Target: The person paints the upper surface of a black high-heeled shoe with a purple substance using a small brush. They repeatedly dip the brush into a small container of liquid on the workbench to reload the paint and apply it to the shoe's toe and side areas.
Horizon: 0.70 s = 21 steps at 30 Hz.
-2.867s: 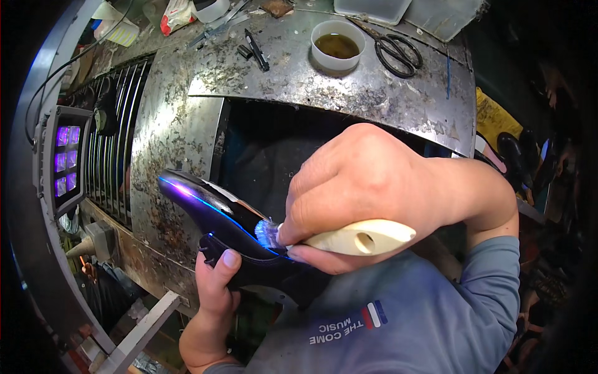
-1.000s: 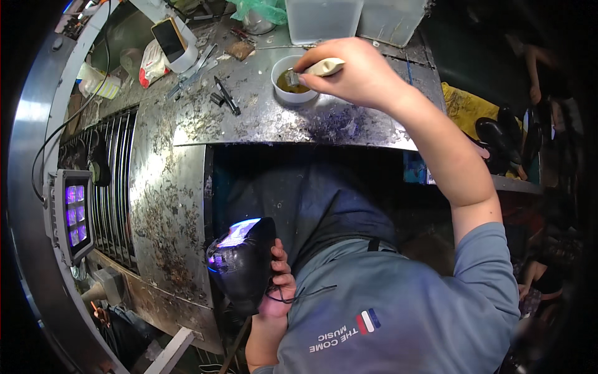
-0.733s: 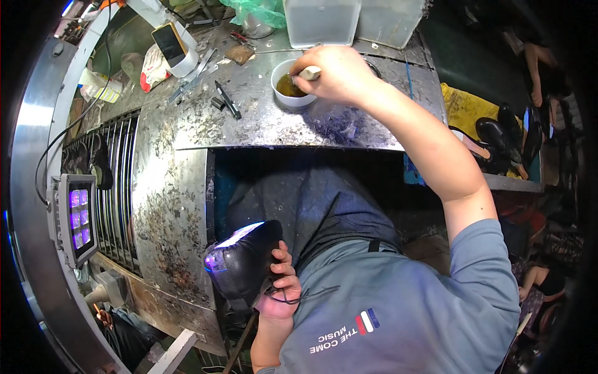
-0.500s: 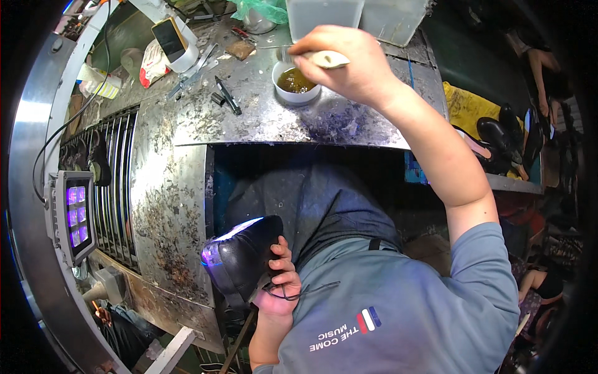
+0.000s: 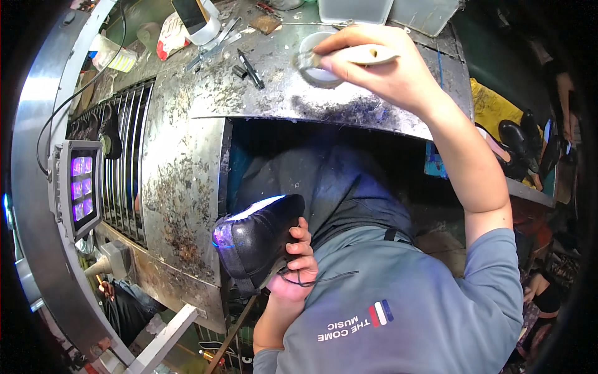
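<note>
My left hand (image 5: 298, 252) grips a black leather shoe (image 5: 260, 235) tilted in front of my lap. Its pale underside edge is lit bright white and violet, and a thin black lace trails past my fingers. Over the bench my right hand (image 5: 389, 65) pinches a flat brush (image 5: 369, 55) by its cream handle. The bristle end is smeared by motion at the left rim of a small white bowl (image 5: 322, 76). My fingers and the brush hide much of the bowl's inside, so its liquid barely shows.
A lamp with violet lights (image 5: 82, 187) faces the shoe from the left, beside a metal grille (image 5: 128, 168). The stained metal bench (image 5: 180, 206) holds a black marker (image 5: 251, 70), a phone (image 5: 190, 15) and clear plastic bins (image 5: 355, 9). Black shoes (image 5: 517, 140) lie at right.
The view has shifted, so the bench sits higher and further right. My right hand has moved the brush toward the bowl's left rim, covering the amber liquid. The shoe stays in my left hand.
</note>
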Motion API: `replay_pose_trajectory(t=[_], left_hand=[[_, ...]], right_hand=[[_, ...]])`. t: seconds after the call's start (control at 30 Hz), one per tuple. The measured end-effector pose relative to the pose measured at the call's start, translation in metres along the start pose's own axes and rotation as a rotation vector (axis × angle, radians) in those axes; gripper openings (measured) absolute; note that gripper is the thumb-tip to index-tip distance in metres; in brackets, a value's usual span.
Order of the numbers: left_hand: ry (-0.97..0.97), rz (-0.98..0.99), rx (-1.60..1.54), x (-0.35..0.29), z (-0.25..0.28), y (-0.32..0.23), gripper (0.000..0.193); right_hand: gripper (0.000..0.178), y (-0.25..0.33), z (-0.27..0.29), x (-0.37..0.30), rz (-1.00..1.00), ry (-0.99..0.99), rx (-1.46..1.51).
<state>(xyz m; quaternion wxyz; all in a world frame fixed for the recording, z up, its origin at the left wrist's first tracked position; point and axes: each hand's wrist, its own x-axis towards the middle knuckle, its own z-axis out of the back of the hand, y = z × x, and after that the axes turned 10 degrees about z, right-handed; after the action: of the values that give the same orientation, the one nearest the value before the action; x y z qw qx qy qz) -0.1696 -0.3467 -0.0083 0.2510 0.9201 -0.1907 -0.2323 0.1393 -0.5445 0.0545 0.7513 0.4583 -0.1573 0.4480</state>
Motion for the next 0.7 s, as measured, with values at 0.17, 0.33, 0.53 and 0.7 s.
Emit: replay_pose_trajectory(t=[0.17, 0.33, 0.53, 0.7], left_hand=[[0.032, 0.009, -0.039, -0.001, 0.006, 0.000, 0.073], [-0.004, -0.090, 0.068, 0.005, 0.001, 0.007, 0.035], [0.108, 0.059, -0.012, 0.010, 0.006, 0.006, 0.036], [0.191, 0.143, -0.038, 0.016, 0.010, 0.005, 0.037]], right_hand=[[0.016, 0.072, -0.015, 0.003, 0.345, 0.061, 0.374], [0.012, 0.105, -0.025, 0.006, 0.363, 0.091, 0.531], [0.012, 0.115, -0.032, 0.010, 0.363, 0.157, 0.573], [0.011, 0.115, -0.034, 0.010, 0.310, 0.169, 0.547]])
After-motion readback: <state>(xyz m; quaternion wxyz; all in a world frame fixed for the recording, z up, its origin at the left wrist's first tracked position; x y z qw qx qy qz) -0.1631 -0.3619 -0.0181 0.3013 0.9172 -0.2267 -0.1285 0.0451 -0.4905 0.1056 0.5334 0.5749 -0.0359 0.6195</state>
